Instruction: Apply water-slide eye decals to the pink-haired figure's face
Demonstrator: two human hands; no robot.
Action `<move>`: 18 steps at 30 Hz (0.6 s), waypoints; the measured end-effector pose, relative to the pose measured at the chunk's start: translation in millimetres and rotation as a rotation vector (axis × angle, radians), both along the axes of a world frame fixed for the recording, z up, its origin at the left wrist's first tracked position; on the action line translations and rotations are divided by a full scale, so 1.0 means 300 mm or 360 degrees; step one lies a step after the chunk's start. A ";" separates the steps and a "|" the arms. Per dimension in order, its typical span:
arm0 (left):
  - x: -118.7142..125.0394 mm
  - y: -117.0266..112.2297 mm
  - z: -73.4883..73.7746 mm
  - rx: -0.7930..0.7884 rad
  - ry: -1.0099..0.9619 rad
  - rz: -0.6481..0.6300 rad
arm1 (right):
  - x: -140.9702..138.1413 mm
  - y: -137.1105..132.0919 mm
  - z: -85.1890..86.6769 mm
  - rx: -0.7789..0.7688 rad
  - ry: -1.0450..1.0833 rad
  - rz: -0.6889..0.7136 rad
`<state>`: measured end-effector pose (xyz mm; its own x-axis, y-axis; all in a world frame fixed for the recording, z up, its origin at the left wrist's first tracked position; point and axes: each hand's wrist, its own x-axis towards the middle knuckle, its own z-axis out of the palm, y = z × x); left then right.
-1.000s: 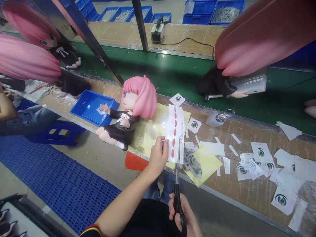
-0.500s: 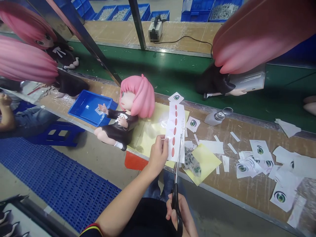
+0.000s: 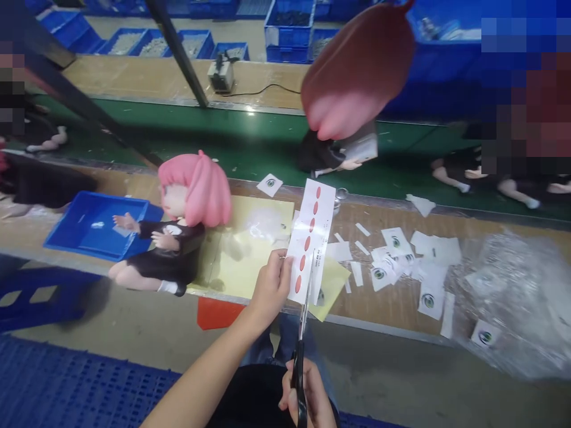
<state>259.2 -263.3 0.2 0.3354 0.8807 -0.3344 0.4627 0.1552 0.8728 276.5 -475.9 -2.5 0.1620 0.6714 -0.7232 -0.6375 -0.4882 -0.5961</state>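
Observation:
My left hand [image 3: 270, 284] pinches the left edge of a white paper strip [image 3: 323, 208] printed with a row of red ovals. In my right hand [image 3: 311, 389] are black-handled scissors [image 3: 300, 351], their blades lying along the strip's lower right part, beside the ovals. A seated doll figure [image 3: 196, 190] with pink hair and a black dress rests left of my hands. Under and behind the strip lie a yellow sheet [image 3: 254, 220] and a smaller yellow paper [image 3: 333, 282].
Eye-printed paper pieces [image 3: 428, 300] and clear plastic wrap [image 3: 521, 315] cover the bench to the right. A blue tray [image 3: 84, 229] sits left of the doll. Beyond the bench runs a green belt [image 3: 250, 134] carrying another pink-haired figure [image 3: 352, 71]. An orange-red stool [image 3: 218, 313] is below the edge.
The view has swung right, so the bench and figures appear farther left. The scissor blades have advanced slightly up the strip. Both hands keep their holds.

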 end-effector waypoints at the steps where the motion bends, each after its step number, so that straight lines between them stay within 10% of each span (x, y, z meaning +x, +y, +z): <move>1: 0.033 -0.007 -0.001 0.0001 -0.0008 -0.0072 | 0.014 0.001 -0.004 0.0004 -0.0023 -0.0055; 18: 0.481 -0.117 -0.136 -0.0022 0.0102 -0.0638 | 0.312 -0.014 -0.080 -0.0063 -0.0123 -0.0638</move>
<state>403.6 -298.4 -40.7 0.6293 0.6797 -0.3768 0.5425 -0.0371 0.8392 369.9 -480.3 -26.4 0.4602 0.5156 -0.7227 -0.7360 -0.2336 -0.6354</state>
